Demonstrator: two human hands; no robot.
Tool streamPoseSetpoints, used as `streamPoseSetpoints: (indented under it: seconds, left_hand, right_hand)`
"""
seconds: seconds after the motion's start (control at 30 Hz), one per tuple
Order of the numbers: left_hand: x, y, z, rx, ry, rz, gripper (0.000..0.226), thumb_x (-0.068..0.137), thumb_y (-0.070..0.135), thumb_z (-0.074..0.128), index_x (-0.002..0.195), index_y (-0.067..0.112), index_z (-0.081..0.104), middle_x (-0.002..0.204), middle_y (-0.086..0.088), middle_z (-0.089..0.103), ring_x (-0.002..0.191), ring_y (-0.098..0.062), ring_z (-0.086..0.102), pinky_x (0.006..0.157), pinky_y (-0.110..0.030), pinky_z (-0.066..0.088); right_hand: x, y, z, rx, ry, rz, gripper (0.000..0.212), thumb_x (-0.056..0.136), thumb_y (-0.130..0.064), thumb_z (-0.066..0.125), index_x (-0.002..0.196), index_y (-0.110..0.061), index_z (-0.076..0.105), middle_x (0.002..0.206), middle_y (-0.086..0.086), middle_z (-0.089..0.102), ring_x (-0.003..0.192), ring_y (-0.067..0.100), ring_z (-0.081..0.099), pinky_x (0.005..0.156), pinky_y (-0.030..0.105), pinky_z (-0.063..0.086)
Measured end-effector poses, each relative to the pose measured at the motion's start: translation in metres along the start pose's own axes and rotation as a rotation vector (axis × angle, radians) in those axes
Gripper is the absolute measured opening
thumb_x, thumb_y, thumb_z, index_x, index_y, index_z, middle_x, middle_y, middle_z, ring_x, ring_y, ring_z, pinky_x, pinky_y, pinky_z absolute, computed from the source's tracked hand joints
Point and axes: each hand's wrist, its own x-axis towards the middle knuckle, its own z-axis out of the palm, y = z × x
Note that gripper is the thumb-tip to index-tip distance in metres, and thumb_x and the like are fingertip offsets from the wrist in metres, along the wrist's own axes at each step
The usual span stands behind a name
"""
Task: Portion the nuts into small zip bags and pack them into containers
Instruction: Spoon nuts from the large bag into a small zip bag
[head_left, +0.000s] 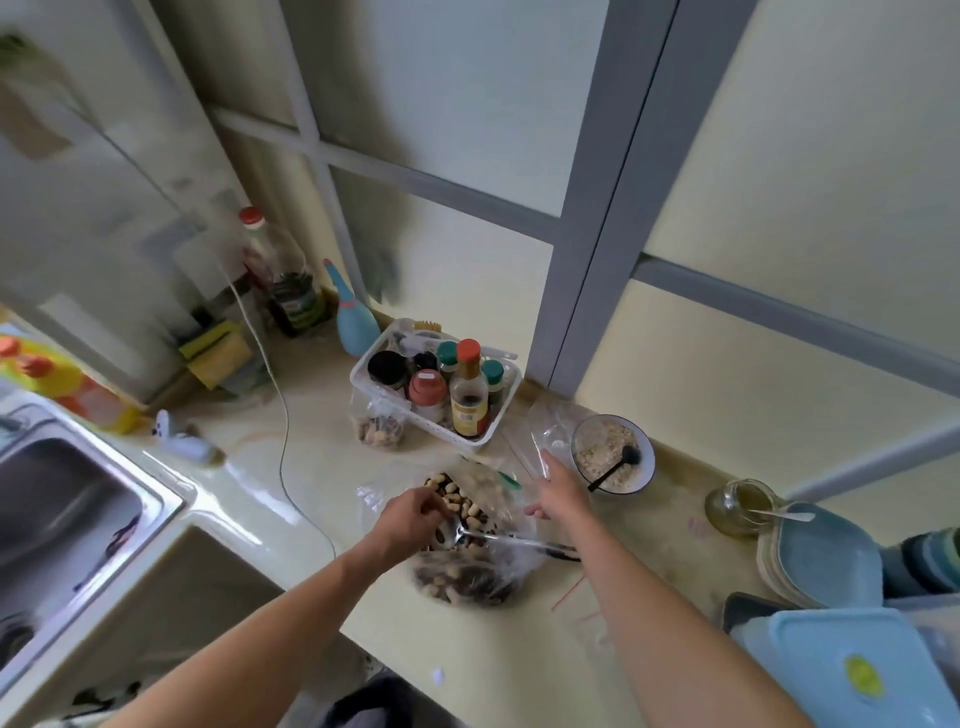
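Note:
A large clear bag of mixed nuts (467, 551) lies open on the counter in front of me. A metal spoon (498, 540) rests across it, bowl to the left and handle pointing right. My left hand (410, 519) has its fingers curled down into the bag's mouth beside the spoon bowl; what they hold is hidden. My right hand (556, 488) stretches forward with straight fingers, the tips at a pile of empty zip bags (545, 431). One small filled bag of nuts (379, 428) leans against a white basket (363, 382). Blue containers (826, 556) and a blue lid (852, 670) sit at the right.
The basket holds several sauce bottles and jars. A bowl of oats (641, 470) with a black spoon stands beyond my right hand, an oil jar (737, 506) further right. A steel sink (62, 509) is at left; a white cable (283, 415) crosses the counter.

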Motion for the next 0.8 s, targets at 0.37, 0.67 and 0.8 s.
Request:
streamPoseSetpoints:
  seconds: [0.37,0.67,0.8]
  left_hand:
    - [0.013,-0.008,-0.018,-0.071,-0.056,-0.014,0.020,0.082,0.004,0.052,0.088,0.018,0.065,0.090,-0.007,0.073,0.080,-0.021,0.066,0.074,-0.034,0.055]
    - [0.004,0.010,-0.005,0.152,-0.045,0.139,0.011,0.093,0.011,0.052,0.096,0.011,0.041,0.086,-0.009,0.058,0.074,-0.026,0.052,0.062,-0.034,0.040]
    - [0.000,0.014,-0.006,-0.051,-0.021,-0.079,0.017,0.095,0.010,0.042,0.101,0.009,0.058,0.096,-0.012,0.066,0.073,-0.025,0.064,0.057,-0.029,0.049]
  right_hand:
    - [-0.030,-0.021,0.016,0.591,0.368,0.130,0.021,0.095,0.003,0.059,0.111,-0.005,0.069,0.103,0.009,0.072,0.050,0.011,0.064,0.047,0.019,0.047]
    - [-0.081,-0.012,0.011,0.118,0.236,-0.211,0.016,0.092,-0.023,0.067,0.077,-0.023,0.062,0.070,-0.007,0.064,0.063,0.014,0.058,0.058,0.028,0.048]
    - [-0.104,-0.021,-0.009,0.316,-0.207,-0.281,0.019,0.092,-0.013,0.068,0.075,-0.020,0.064,0.060,-0.009,0.051,0.054,0.010,0.040,0.053,0.022,0.032]
